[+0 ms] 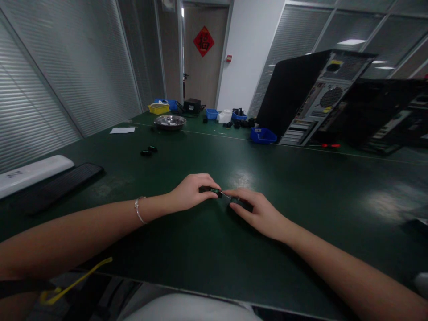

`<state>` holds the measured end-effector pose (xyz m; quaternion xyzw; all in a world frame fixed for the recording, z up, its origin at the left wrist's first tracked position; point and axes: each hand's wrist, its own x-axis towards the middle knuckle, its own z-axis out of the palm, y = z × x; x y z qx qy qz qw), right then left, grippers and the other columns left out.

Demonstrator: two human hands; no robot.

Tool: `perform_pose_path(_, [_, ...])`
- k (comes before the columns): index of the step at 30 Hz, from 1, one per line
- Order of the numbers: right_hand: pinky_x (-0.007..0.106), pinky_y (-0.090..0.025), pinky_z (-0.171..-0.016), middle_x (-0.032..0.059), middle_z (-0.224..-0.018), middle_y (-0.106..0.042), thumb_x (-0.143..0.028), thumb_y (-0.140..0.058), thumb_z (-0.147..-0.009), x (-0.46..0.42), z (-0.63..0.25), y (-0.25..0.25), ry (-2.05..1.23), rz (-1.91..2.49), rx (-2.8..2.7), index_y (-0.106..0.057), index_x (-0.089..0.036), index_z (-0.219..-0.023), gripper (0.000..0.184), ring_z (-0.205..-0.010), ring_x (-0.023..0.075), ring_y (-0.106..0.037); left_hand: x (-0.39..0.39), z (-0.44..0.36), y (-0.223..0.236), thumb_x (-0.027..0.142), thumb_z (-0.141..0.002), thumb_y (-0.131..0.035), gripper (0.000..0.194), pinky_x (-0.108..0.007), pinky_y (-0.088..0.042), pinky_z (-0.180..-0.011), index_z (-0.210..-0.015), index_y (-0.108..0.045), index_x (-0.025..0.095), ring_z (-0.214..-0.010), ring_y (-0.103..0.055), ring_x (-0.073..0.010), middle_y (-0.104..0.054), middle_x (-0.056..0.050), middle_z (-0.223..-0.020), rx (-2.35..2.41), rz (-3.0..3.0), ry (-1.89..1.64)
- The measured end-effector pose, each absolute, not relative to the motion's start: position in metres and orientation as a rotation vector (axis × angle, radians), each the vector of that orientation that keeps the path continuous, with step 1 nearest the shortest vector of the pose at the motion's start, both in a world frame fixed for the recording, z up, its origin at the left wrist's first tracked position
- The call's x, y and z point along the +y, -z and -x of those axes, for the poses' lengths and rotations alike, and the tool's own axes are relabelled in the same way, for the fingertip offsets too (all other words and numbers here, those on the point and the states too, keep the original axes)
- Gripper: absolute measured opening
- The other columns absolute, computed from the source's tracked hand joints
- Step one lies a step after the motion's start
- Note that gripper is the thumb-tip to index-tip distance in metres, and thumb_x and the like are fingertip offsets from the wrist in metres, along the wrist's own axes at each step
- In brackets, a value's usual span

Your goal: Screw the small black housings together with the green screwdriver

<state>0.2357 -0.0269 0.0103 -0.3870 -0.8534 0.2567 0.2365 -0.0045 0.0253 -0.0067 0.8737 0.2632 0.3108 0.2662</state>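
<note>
My left hand [195,192], with a thin bracelet at the wrist, pinches a small black part with a green board [216,192] between thumb and fingers. My right hand [259,209] is closed round the dark handle of what looks like a small screwdriver [226,195]. Its thin metal shaft points left and meets the edge of the black and green part; whether the tip is inside it I cannot tell. Both hands are low over the green table [187,249]. Farther off to the left lie two small black pieces [146,153], close together.
At left are a black keyboard [67,185] and a long white case [36,171]. A steel bowl [170,122], a yellow bin [158,108] and a blue bin [263,135] stand toward the back. A computer tower [297,93] rises at right. A yellow strap [80,281] hangs near the front edge.
</note>
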Motion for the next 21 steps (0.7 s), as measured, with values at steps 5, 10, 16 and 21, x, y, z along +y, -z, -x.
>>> perform_pose_path(5, [0.039, -0.05, -0.092, 0.0069, -0.122, -0.066, -0.02, -0.054, -0.094, -0.0271, -0.2342, -0.0099, -0.702, 1.054, -2.298, -0.059, -0.026, -0.129, 0.036, -0.107, 0.0234, -0.062, 0.0235, 0.0041, 0.0058, 0.019, -0.086, -0.069, 0.024, -0.029, -0.051, -0.08, -0.109, -0.07, 0.018, -0.089, -0.064, -0.0181, -0.068, -0.006, -0.099, 0.724, -2.335, -0.876])
perform_pose_path(10, [0.037, -0.05, -0.09, 0.0054, -0.118, -0.066, -0.018, -0.055, -0.093, -0.0263, -0.2346, -0.0082, -0.69, 1.047, -2.268, -0.057, -0.028, -0.13, 0.038, -0.103, 0.022, -0.062, 0.021, 0.0032, 0.0043, 0.019, -0.083, -0.073, 0.014, -0.029, -0.052, -0.079, -0.096, -0.071, 0.015, -0.085, -0.065, -0.0175, -0.07, -0.005, -0.093, 0.768, -2.264, -0.967])
perform_pose_path(16, [0.038, -0.05, -0.092, 0.0067, -0.121, -0.065, -0.022, -0.057, -0.093, -0.0258, -0.2342, -0.0087, -0.757, 1.08, -2.206, -0.057, -0.025, -0.131, 0.038, -0.106, 0.0224, -0.061, 0.022, 0.0039, 0.0064, 0.018, -0.085, -0.071, 0.009, -0.03, -0.052, -0.084, -0.093, -0.073, 0.016, -0.088, -0.067, -0.0182, -0.071, -0.006, -0.094, 0.714, -2.252, -1.023])
perform_pose_path(21, [0.036, -0.05, -0.083, 0.0065, -0.105, -0.067, -0.024, -0.055, -0.096, -0.0245, -0.2347, -0.0055, -0.717, 1.045, -2.248, -0.056, -0.026, -0.134, 0.038, -0.093, 0.0211, -0.063, 0.0226, 0.0038, 0.0075, 0.019, -0.084, -0.071, 0.008, -0.03, -0.052, -0.085, -0.092, -0.074, 0.016, -0.089, -0.067, -0.0184, -0.072, -0.006, -0.094, 0.711, -2.237, -1.042])
